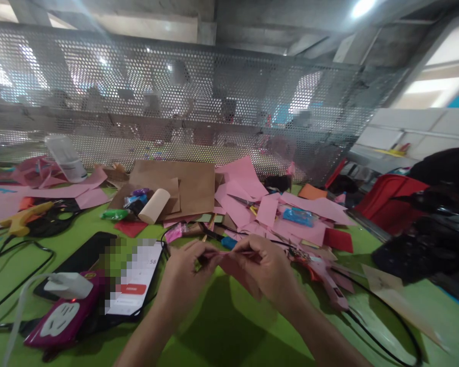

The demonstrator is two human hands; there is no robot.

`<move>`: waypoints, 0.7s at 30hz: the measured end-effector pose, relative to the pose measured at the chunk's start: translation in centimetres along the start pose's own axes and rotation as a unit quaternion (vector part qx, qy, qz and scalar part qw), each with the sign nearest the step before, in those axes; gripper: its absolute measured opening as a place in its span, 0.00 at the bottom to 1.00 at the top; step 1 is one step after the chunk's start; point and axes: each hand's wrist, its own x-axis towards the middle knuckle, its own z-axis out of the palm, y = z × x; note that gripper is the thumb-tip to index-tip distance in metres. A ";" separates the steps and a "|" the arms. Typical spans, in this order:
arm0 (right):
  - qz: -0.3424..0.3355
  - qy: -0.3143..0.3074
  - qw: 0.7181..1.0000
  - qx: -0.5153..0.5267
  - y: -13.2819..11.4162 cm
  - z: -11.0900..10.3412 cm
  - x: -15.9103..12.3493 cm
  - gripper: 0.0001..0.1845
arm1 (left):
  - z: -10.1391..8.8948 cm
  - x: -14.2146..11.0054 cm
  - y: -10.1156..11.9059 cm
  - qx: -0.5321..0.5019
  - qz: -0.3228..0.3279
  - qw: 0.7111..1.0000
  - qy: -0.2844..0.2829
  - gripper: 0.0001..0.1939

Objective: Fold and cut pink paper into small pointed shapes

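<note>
My left hand [185, 272] and my right hand [262, 272] meet over the green table [222, 326]. Both pinch a small thin pink strip [224, 253] held between their fingertips; its shape is blurred. Just beyond the hands lie pink paper sheets [252, 204], scissors [243, 201] and a pink glue gun [329, 283] with a black cord.
A phone [137, 278] and a magenta power strip [61, 318] with a white plug sit at the left. A yellow glue gun [23, 216], a cream roll [155, 205], brown card [183, 186] and a plastic bottle [66, 158] lie farther back. A perforated metal screen [214, 102] bounds the table.
</note>
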 end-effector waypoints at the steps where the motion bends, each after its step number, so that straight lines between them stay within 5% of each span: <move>1: -0.013 0.003 1.000 -0.015 0.0 0.0 0.0 0.08 | 0.0 0.0 -0.2 0.015 0.004 1.000 -0.002 0.06; 11: 0.073 -0.022 0.996 0.038 1.1 -0.9 0.4 0.07 | -0.8 0.1 0.2 0.076 -0.001 0.997 -0.006 0.09; 17: 0.034 -0.061 0.997 -0.038 0.5 -0.5 0.1 0.06 | -0.4 0.0 0.5 0.127 0.048 0.985 -0.107 0.11; 21: -0.047 0.019 0.997 -0.055 0.1 -1.0 0.2 0.07 | 0.3 0.1 -0.5 0.037 -0.044 0.995 -0.083 0.16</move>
